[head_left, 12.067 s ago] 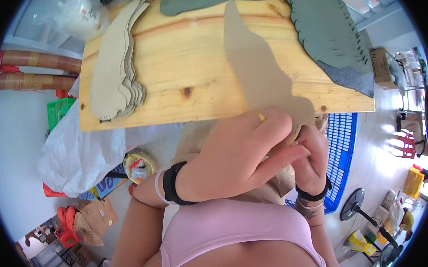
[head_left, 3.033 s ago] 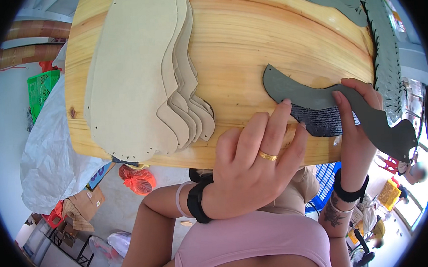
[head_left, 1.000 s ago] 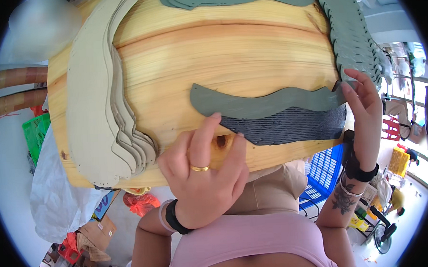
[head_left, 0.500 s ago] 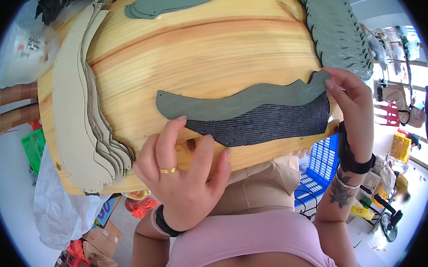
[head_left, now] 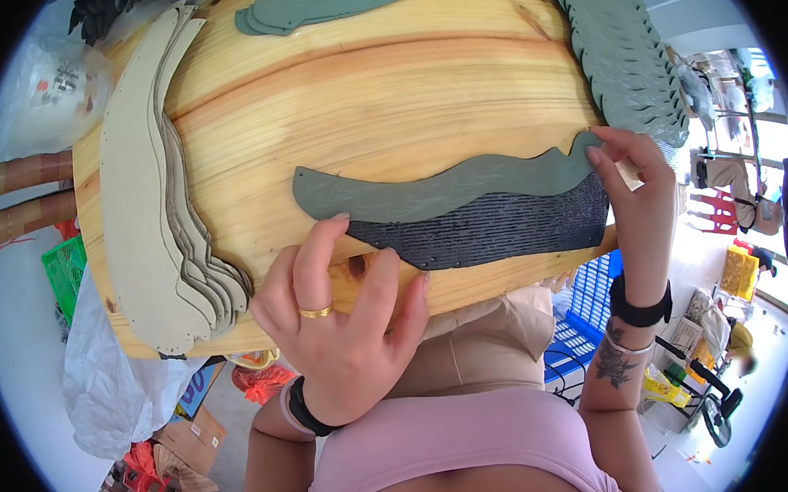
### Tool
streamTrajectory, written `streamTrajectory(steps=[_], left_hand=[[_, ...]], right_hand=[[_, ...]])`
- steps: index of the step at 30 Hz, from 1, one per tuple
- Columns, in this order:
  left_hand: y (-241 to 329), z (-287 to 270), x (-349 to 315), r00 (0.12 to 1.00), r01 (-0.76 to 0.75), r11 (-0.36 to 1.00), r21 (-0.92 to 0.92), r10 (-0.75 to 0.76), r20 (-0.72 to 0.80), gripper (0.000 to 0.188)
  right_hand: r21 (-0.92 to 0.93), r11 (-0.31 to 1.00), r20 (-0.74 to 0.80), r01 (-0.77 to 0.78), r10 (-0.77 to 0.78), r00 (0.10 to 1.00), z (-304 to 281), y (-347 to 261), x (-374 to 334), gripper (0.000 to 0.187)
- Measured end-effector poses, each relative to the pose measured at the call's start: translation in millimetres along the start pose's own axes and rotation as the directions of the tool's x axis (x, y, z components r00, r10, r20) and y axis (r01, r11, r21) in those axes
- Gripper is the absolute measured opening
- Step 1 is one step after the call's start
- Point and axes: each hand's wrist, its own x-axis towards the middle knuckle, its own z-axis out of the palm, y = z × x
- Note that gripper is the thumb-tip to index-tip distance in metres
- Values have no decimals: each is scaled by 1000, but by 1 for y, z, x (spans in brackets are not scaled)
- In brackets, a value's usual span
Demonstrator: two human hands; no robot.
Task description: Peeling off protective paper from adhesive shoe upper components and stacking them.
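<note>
A wavy-edged green leather-like piece (head_left: pixel 449 190) lies along the upper edge of a black ribbed piece (head_left: pixel 491 230) near the table's front edge, partly covering it. My right hand (head_left: pixel 637 175) pinches the notched right end of the green piece between thumb and fingers. Spread over the near left side, my left hand (head_left: pixel 345 338) has its fingers apart. One of its fingertips rests where the green and black pieces meet at the left, and another touches the black piece's lower left edge.
Beige cut pieces (head_left: pixel 137 197) are stacked at the table's left. More green pieces (head_left: pixel 346 3) lie at the far edge, and overlapping green ones (head_left: pixel 620 56) at the right. Below the wooden table (head_left: pixel 377 86) stands a blue plastic crate (head_left: pixel 584 307).
My right hand has turned slightly and shifted a little left, its forearm drawing inward, while still pinching the green piece. The left hand keeps nearly the same place on the pieces.
</note>
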Motion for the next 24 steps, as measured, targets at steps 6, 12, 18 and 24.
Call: streamTrajectory(steps=[6,12,18,24], left_hand=[[0,1,0,1000,-12,1000,2,12,-18,27],[-9,-9,-6,999,-13,999,-53,15,33,23],[-5,-14,-7,998,-32,995,-93,37,57,21],[-2,-15,-11,997,-42,996,-80,47,66,22]], right_hand=[[-184,958,-202,221,-257,945,-8,-11,-8,19],[-119,993,-12,-10,9,1000,-23,-4,-26,17],[234,969,112,-82,57,992,-16,0,-22,18],[318,904,488,-286,103,867,-44,21,-13,13]])
